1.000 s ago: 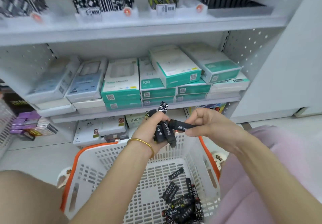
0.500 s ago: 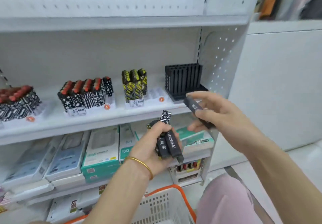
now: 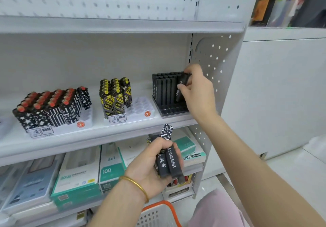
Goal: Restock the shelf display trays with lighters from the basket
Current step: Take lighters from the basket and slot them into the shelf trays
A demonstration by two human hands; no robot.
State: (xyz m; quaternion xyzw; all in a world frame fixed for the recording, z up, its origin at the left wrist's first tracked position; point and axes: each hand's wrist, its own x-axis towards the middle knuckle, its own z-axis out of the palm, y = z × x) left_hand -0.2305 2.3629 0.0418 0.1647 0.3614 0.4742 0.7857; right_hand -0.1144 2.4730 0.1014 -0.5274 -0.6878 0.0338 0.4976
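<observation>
My right hand (image 3: 197, 89) pinches one black lighter (image 3: 180, 90) and holds it upright at the right side of the black display tray (image 3: 169, 110), which stands on the middle shelf and holds a row of black lighters at its back. My left hand (image 3: 151, 163) grips a bundle of lighters (image 3: 167, 159), black ones with white print plus a black-and-white patterned one, below the shelf edge. The white basket with an orange rim (image 3: 158, 214) shows at the bottom edge.
Two white trays stand left of the black one: yellow-capped lighters (image 3: 114, 96) and red-capped patterned lighters (image 3: 53, 106). Boxed goods (image 3: 77, 177) fill the shelf below. A perforated side panel (image 3: 215, 64) closes the shelf at the right.
The view rose from the basket to the middle shelf. My right hand carried one black lighter away from the bundle up to the black tray. My left hand kept its bundle.
</observation>
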